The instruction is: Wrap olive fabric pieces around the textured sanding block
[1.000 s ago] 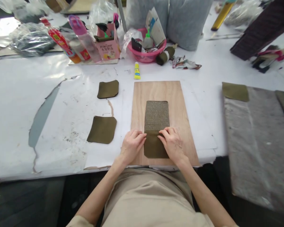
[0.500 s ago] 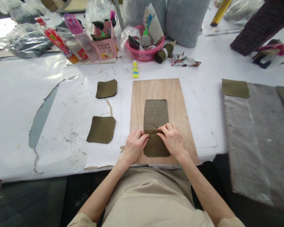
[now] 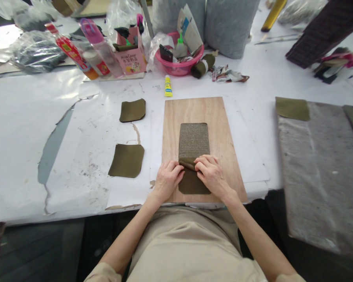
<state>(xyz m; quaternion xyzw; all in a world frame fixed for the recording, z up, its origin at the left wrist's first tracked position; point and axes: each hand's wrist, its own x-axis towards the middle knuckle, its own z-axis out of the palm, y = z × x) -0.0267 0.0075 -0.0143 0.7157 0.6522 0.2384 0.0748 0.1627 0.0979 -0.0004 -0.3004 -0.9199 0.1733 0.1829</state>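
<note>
An olive cloth piece lies on the wooden board, its upper edge raised in a small fold. My left hand pinches the left end of that fold, and my right hand pinches it on the right. Above the fold, a textured grey-brown panel lies flat on the board. Two areas of olive pieces rest to the left: an upper piece and a lower piece with cut corners.
A yellow tube lies beyond the board. Behind it stand a pink basket, a pink box and bottles. At the right, a grey slab bears another olive piece.
The cloth's upper edge between my hands has lifted into a clearer fold. My right fingers have curled in more, while my left hand has barely moved.
</note>
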